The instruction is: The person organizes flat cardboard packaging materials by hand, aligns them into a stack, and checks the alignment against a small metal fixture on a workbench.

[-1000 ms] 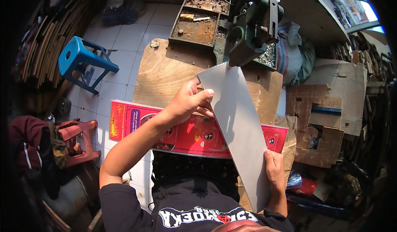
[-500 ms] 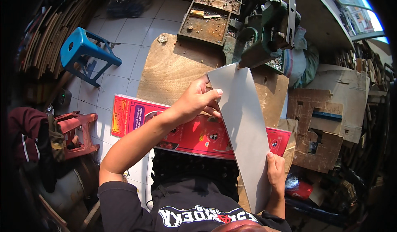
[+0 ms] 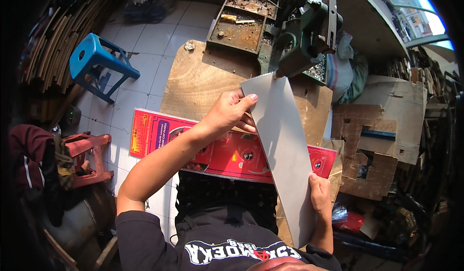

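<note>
Both hands hold a long pale grey sheet [image 3: 284, 145], slanting from my body up to a dark green machine [image 3: 307, 41]. Its far end has a fine saw-toothed edge and lies beneath the machine's downward-pointing tip [image 3: 276, 76]; whether they touch I cannot tell. My left hand [image 3: 233, 110] grips the sheet's left edge near that end, thumb on top. Lower down, my right hand [image 3: 320, 192] pinches the right edge, thumb uppermost. Under the sheet and my left forearm lies a glossy red printed panel [image 3: 232, 157], partly covered.
A wooden board [image 3: 193, 75] forms the work surface. Beyond it stands a rusty compartment tray [image 3: 244, 31] with small bits inside. Blue stool [image 3: 89, 60] and red stool [image 3: 92, 157] are at left. Brown cardboard pieces [image 3: 362, 150] lean at right.
The sheet's far end and both hands keep nearly the same place at the machine. The whole view has shifted slightly; nothing was taken up or let go.
</note>
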`<action>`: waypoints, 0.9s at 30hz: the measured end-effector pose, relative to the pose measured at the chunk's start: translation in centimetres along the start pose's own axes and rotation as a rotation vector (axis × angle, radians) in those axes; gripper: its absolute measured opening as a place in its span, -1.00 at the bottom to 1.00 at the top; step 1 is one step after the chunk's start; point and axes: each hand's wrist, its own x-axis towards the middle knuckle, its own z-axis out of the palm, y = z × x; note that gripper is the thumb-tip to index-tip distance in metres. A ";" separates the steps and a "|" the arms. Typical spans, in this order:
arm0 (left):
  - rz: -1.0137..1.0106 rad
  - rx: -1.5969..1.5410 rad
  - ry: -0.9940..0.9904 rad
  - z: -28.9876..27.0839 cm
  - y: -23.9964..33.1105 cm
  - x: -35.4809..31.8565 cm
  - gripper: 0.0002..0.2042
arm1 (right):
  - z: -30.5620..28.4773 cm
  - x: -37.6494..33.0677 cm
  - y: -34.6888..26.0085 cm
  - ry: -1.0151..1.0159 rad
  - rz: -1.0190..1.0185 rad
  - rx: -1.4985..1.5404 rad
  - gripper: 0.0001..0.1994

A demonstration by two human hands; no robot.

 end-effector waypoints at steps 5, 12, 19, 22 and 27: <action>0.011 0.001 0.007 0.2 0.1 -0.2 -0.67 | 0.1 -0.1 0.3 0.009 -0.004 -0.006 -0.52; 0.020 0.030 0.013 -0.2 -0.4 -0.1 -0.66 | 0.3 -0.1 -0.5 0.002 -0.020 0.022 -0.52; 0.049 0.014 0.007 0.0 0.3 -0.8 -0.69 | -1.5 -0.3 0.2 -0.067 0.054 0.218 -0.57; 0.061 0.001 0.052 0.5 1.1 -2.6 -0.70 | -3.2 1.0 0.4 -0.026 0.134 0.513 -0.71; 0.084 0.042 0.162 -0.3 0.7 -6.9 -0.72 | -3.1 5.2 -2.4 -0.172 -0.014 0.724 -0.75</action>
